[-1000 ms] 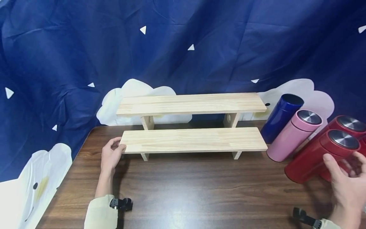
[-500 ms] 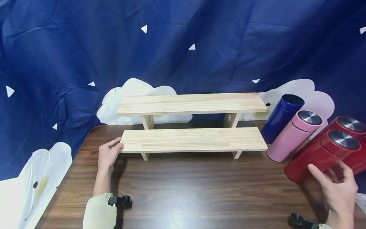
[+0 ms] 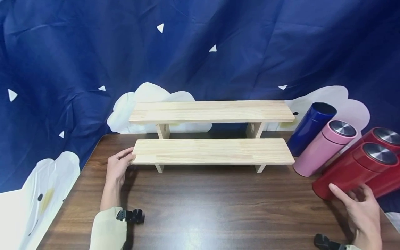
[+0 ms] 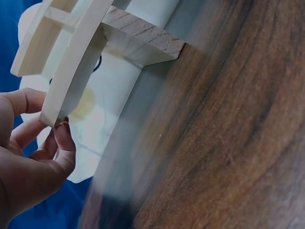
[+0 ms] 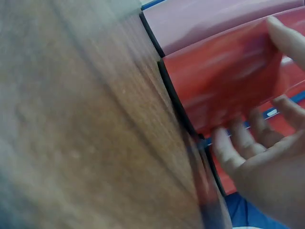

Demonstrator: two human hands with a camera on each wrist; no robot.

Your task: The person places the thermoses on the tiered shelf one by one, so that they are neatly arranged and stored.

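Three red flasks, crowding: the front red flask (image 3: 353, 170), rear red flask (image 3: 389, 136) and side red flask (image 3: 385, 178) stand close together near the surface's (image 3: 200, 201) right edge; a sideways nudge at the front one could topple its neighbours.
Front red flask, slip: smooth sides and an off-centre or low hold would probably let it tilt or slide; the height of any contact cannot be told.
Pink flask (image 3: 325, 149), collision: just beside the red ones, it could be knocked toward the blue flask (image 3: 309, 128) near the surface's far edge.
Lower board (image 3: 212, 151), shift: its end overhangs the support, so a press or tug there might rock or skew it.
Right hand (image 3: 364, 211), pose: at the front red flask's near side, reaching in from the surface's near-right part; thumb and fingers apart, curved about the body, firm contact uncertain.
Left hand (image 3: 118, 166), pose: beside the surface's left edge, thumb and fingers pinching the lower board's left end.
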